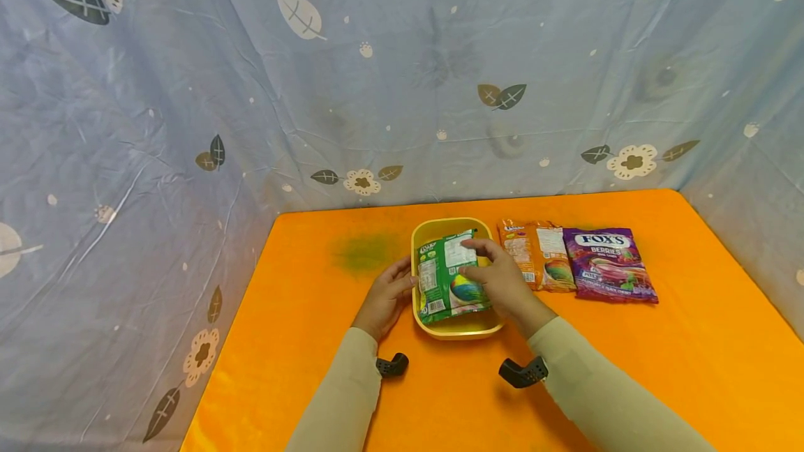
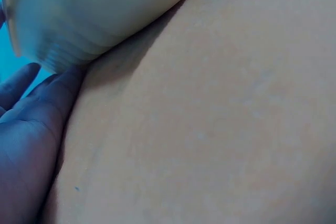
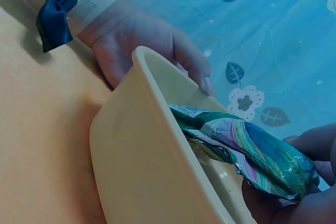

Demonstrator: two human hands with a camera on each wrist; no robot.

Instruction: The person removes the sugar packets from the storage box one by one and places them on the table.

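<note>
A green candy bag (image 1: 449, 274) lies tilted in a yellow plastic tub (image 1: 461, 335), its printed back facing up. My right hand (image 1: 502, 288) pinches the bag at its right side; the right wrist view shows fingers and thumb on both faces of the bag's end (image 3: 283, 166). On the tub's left side, my left hand (image 1: 384, 302) touches the outer wall and rim, its fingers fairly straight. From the left wrist, the left hand (image 2: 31, 124) appears against the lower part of the tub's wall (image 2: 100, 14). The bag's underside and the tub's floor are partly hidden.
Right of the tub lie an orange candy bag (image 1: 534, 257) and a purple Fox's Berries bag (image 1: 609, 264), edges meeting. An orange cloth (image 1: 301, 312) covers the table. Blue leaf-patterned curtains (image 1: 408, 89) enclose its back and sides.
</note>
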